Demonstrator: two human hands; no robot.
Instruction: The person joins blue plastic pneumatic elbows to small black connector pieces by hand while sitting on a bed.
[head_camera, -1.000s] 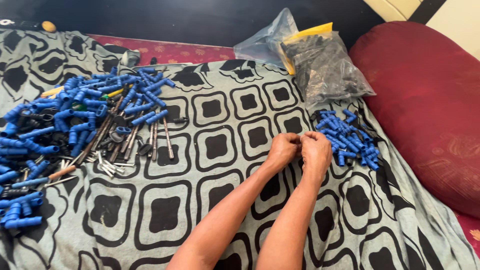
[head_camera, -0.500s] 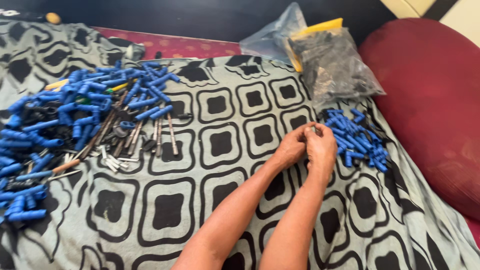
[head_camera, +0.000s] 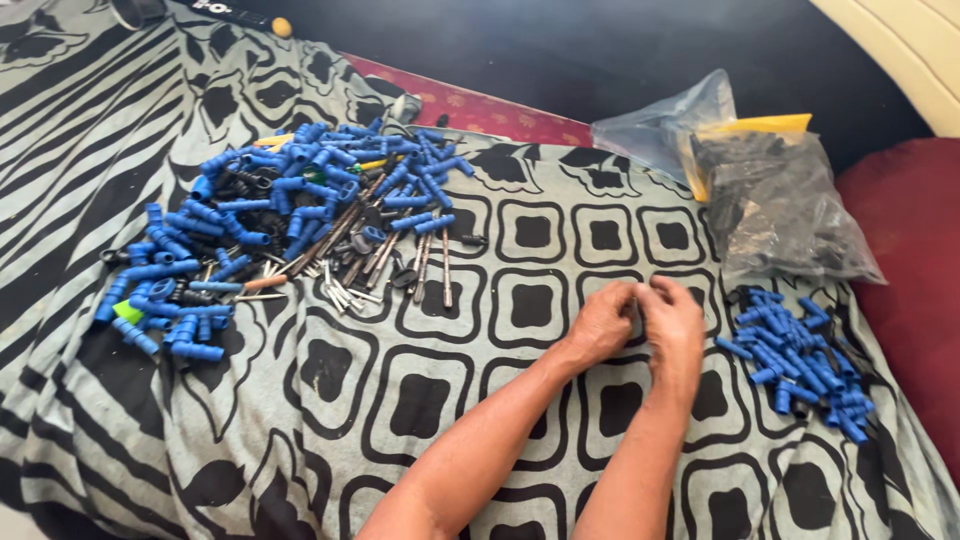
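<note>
Two hands (head_camera: 640, 325), two blue-piece piles (head_camera: 290, 215), one bag (head_camera: 775, 205).

open patterned cloth (head_camera: 520, 300) between left parts heap (head_camera: 290, 215), right blue pile (head_camera: 800, 365), bag (head_camera: 775, 205) behind

Two bare forearms come into the head view from the bottom edge, with no sleeve, glove, watch or bracelet on either. The left hand (head_camera: 600, 325) and the right hand (head_camera: 675, 330) show no rings on the parts that face the camera. The fingertips are hidden, so nails cannot be judged.
</note>
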